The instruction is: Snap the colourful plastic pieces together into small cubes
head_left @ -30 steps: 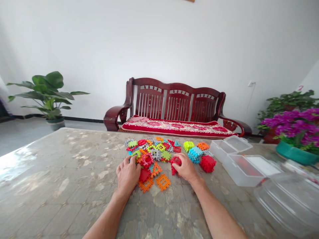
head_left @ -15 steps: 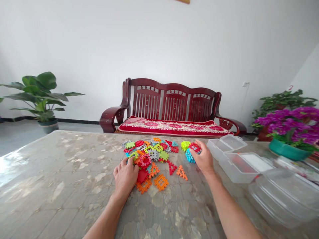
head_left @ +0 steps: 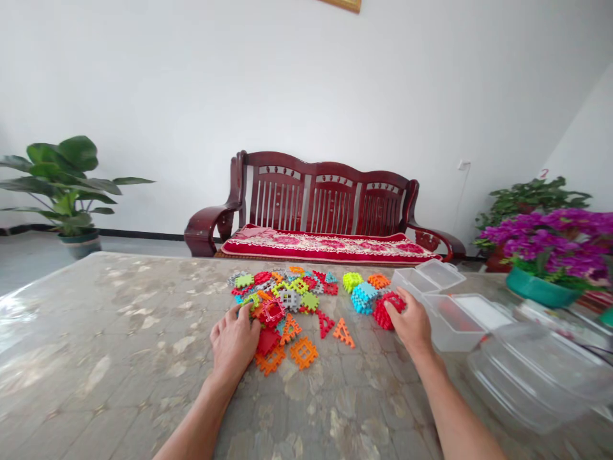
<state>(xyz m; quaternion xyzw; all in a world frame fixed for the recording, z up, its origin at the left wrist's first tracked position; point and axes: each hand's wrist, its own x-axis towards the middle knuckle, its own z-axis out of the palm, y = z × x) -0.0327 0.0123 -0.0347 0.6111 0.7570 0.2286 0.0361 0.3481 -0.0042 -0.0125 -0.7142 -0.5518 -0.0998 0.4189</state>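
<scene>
A heap of flat plastic waffle tiles point(head_left: 287, 291) in red, orange, green, blue and grey lies on the marbled table point(head_left: 119, 358). My left hand point(head_left: 233, 342) rests on the heap's near left edge, fingers curled over a red tile point(head_left: 272, 311). Built cubes stand to the right: green point(head_left: 353, 280), orange point(head_left: 378, 280), blue point(head_left: 364, 298) and red point(head_left: 387, 309). My right hand point(head_left: 412, 322) is closed around the red cube's right side. Loose orange tiles point(head_left: 304, 351) and two triangles point(head_left: 335, 327) lie in front.
Clear plastic boxes point(head_left: 450, 306) with open lids stand right of the cubes, and a large clear lid point(head_left: 541, 377) lies at the near right. A pot of purple flowers point(head_left: 550, 255) is at the far right. Beyond the table are a red wooden bench point(head_left: 325, 217) and a leafy plant point(head_left: 67, 185).
My right hand carried a red piece from the middle of the heap rightward to the cubes and now grips the red cube. Two triangles are uncovered. My left hand barely moved.
</scene>
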